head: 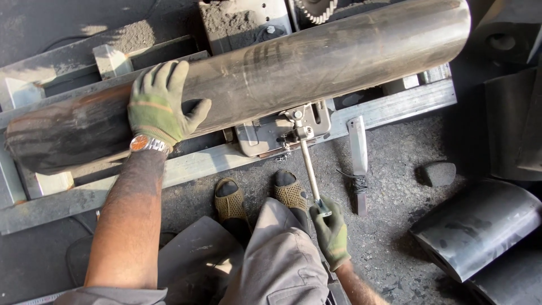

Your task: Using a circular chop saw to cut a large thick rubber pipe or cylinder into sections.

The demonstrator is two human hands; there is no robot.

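L hand (160, 103) flat, open on pipe (243, 79); R hand (330, 230) grips clamp screw handle (311, 172) below.

A metalworking workshop is shown. A long, scorched steel pipe (254, 79) is laid across a steel frame (226, 158) over a gritty, blackened floor (395, 141). Curved pipe offcuts (474, 226) are stacked at four o'clock, and what may be a toothed gear (316, 8) is glimpsed at twelve o'clock. Work gloves are worn.
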